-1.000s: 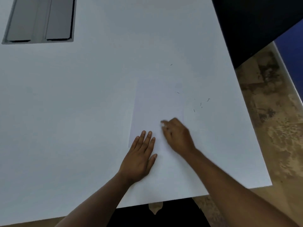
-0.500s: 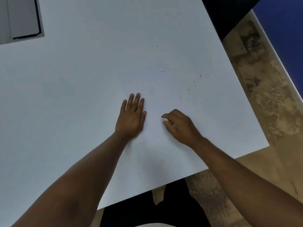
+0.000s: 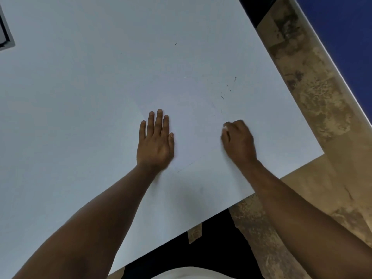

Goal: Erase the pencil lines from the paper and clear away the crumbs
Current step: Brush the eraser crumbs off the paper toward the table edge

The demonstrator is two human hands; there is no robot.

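White paper (image 3: 193, 135) lies near the table's (image 3: 80, 87) near right corner, under both my hands. If my flat, straight-fingered left hand (image 3: 156, 141) eases off, rubbing could crease or drag the sheet. My right hand (image 3: 238, 141) curls round a small white eraser (image 3: 225, 128) at the sheet's right side. Dark crumbs (image 3: 226, 90) lie scattered just beyond it.

office/workroom, white desk (image 3: 80, 97) w/ cable hatch (image 3: 5, 37)
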